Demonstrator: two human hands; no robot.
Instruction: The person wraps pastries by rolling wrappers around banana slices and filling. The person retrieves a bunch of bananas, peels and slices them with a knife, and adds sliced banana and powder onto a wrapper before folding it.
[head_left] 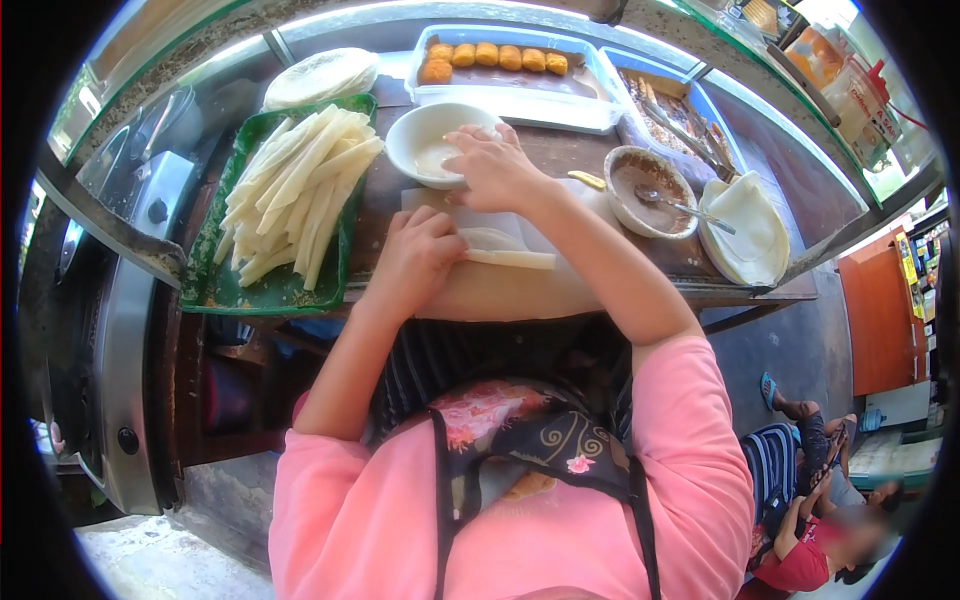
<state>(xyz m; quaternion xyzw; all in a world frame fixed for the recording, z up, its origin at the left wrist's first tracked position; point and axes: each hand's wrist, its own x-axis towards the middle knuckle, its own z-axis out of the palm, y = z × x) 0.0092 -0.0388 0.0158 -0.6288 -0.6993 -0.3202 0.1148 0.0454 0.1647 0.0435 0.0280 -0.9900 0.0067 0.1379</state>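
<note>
My left hand (418, 258) has its fingers curled over the left end of a pale, partly rolled wrapper (510, 258) at the front of the table. The wrapper's loose part (490, 238) lies flat behind the roll. My right hand (493, 170) reaches over the rim of a white bowl (405, 140), fingers apart and fingertips inside. A whitish substance shows at the bowl's bottom. To the left, a green tray (205, 270) carries a heap of long rolled wrappers (300, 190). A stack of round wrappers (322, 78) lies behind it.
At the back are a plastic container (510, 95) with browned pieces (487, 54) and another container (720, 110) with tongs (690, 135). On the right sit a bowl (635, 165) with a spoon (680, 205) and folded wrappers (745, 235). People (810, 540) sit at far right.
</note>
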